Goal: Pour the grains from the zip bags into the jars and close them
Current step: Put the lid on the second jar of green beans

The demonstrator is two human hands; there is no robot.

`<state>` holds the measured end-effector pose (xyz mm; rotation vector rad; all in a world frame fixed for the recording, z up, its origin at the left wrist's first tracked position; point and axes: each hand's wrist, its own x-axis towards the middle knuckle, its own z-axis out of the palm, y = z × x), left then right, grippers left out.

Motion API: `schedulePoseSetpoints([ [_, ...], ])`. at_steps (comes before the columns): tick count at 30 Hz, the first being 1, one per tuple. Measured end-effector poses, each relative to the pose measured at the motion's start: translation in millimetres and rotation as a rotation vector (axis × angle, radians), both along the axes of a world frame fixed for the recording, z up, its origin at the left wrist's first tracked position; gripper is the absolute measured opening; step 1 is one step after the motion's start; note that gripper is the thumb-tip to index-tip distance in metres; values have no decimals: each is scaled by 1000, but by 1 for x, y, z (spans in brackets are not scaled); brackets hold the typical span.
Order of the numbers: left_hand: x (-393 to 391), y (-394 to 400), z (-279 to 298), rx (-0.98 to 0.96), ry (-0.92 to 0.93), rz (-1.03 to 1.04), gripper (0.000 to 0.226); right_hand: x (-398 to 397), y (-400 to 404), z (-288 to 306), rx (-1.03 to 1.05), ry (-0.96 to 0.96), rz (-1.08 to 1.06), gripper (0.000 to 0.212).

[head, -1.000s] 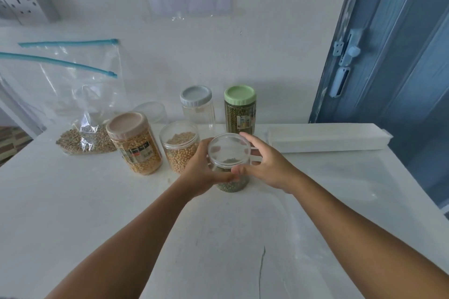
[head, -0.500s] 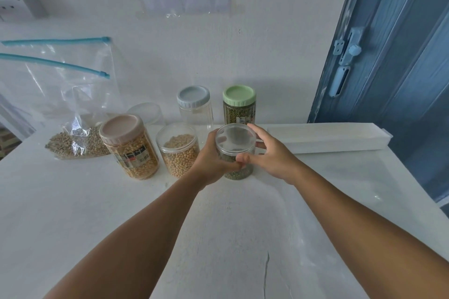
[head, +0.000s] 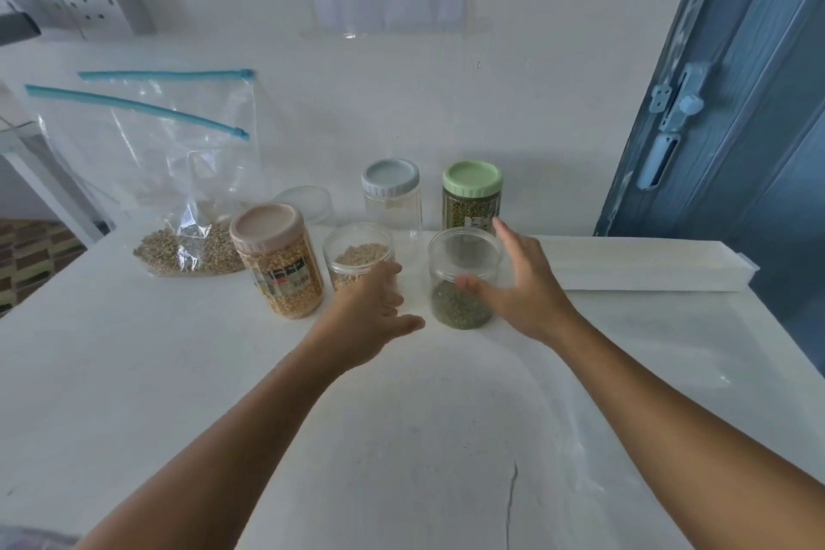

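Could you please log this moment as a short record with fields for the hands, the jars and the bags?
left hand: open, beside the short jar of pale grains
right hand: open, fingers spread beside the short jar of green grains, which stands on the table
capped jars: beige-lidded jar, grey-lidded jar, green-lidded jar
zip bag: some grain left

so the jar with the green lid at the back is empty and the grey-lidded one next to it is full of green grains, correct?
Swapped. The head view shows the green-lidded jar full of green grains, while the grey-lidded jar beside it is empty. Both stand at the back.
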<state>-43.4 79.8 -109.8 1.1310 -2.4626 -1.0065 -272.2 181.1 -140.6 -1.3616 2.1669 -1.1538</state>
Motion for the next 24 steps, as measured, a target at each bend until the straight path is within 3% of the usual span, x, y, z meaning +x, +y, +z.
schedulePoseSetpoints([
  [5, 60, -28, 42, -327, 198, 104, 30, 48, -24, 16, -321, 424, -57, 60],
  [7, 78, -54, 47, -542, 255, 173, 23, 72, -44, 23, -337, 489, 7, 50],
  [9, 94, -81, 51, -651, 211, 232, 31, 96, -65, 29, -252, 512, 58, 48],
  [13, 115, -127, 53, -482, 1, 131, 63, 136, -103, 34, 21, 543, 83, 56],
  [16, 119, -148, 51, -345, -65, -1, 65, 148, -119, 33, 233, 585, 56, 63],
  [24, 121, -169, 40, -317, -5, -74, 64, 162, -127, 35, 313, 672, -48, 60],
])
